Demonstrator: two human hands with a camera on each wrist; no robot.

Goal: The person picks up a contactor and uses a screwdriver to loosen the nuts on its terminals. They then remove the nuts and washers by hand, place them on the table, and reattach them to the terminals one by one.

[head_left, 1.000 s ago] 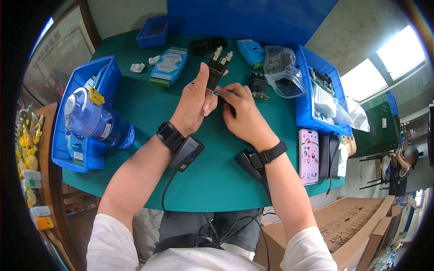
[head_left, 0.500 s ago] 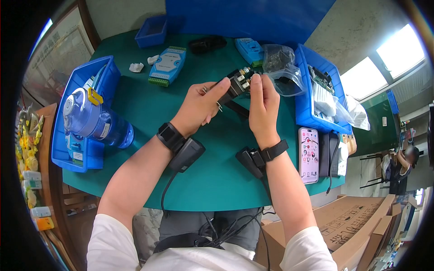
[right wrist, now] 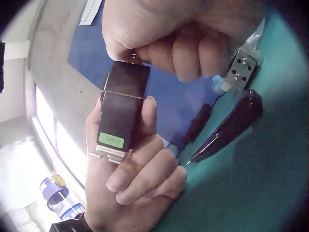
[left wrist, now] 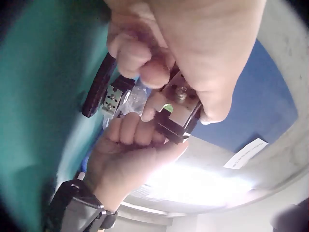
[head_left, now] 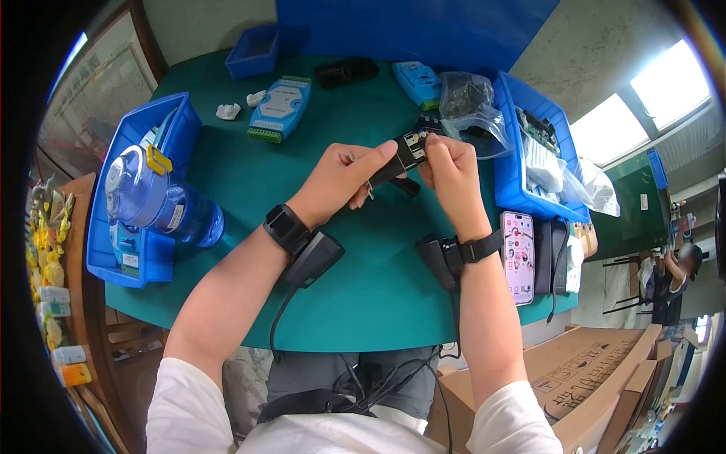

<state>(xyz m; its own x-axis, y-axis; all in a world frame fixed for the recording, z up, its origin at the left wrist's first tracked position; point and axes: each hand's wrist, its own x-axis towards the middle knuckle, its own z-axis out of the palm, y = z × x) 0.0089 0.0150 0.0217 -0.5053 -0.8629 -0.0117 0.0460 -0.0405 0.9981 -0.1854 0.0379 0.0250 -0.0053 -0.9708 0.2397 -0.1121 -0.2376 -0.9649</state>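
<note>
My left hand grips a black relay-like block with metal screw terminals at one end. A green label and a metal mounting plate show at its other end in the right wrist view, with a thin band around the body. My right hand pinches at the terminal end, its fingers curled; the small part between the fingertips is mostly hidden. Below both hands, a black tapered tool with a thin metal tip lies on the green table. A second similar block rests beyond it.
Blue-white modules lie at the back, near a black object. Clear plastic bags sit beside the right blue bin. A water bottle leans over the left bin. A phone lies at right.
The block has tipped from upright toward the right. My right hand has moved from its lower end up to the terminals, then slightly further right and down together with the block.
</note>
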